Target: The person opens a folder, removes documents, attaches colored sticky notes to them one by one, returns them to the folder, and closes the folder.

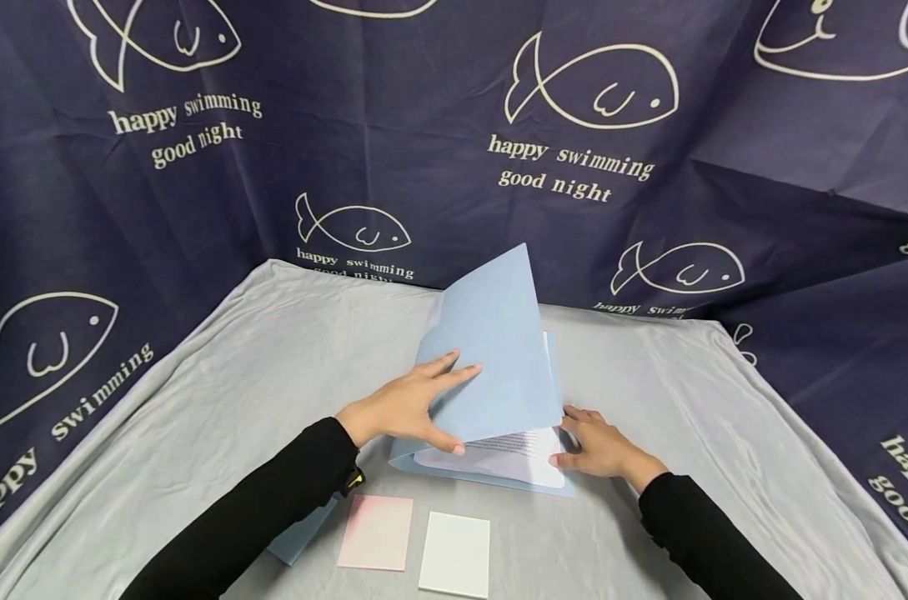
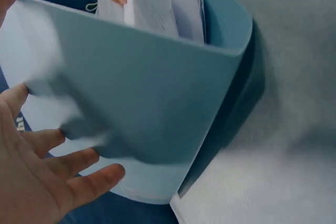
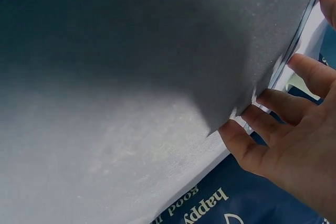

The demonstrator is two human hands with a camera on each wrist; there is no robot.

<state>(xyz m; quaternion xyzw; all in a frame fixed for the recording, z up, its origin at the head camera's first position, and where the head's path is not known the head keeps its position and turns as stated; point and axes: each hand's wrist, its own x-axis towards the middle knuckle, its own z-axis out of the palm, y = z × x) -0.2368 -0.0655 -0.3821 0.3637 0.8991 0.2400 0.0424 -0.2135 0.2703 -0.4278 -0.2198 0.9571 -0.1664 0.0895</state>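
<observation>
A light blue folder [image 1: 491, 350] stands partly unfolded on the grey cloth, its cover raised at a slant. Printed white papers [image 1: 524, 454] lie inside and show below the cover. My left hand [image 1: 416, 404] rests on the outside of the cover with fingers spread; the left wrist view shows those fingertips against the blue sheet [image 2: 131, 93]. At the right edge of the papers and folder is my right hand [image 1: 599, 446], its thumb by the papers' lower corner. In the right wrist view its fairly straight fingers [image 3: 278, 108] touch along the edge.
Nearer the front lie a pink notepad [image 1: 376, 533] and a white notepad [image 1: 455, 554]. A blue flat item [image 1: 299, 533] is partly hidden under my left sleeve. Behind the grey cloth surface [image 1: 303, 333] hangs a dark blue curtain [image 1: 438, 125] printed with fish.
</observation>
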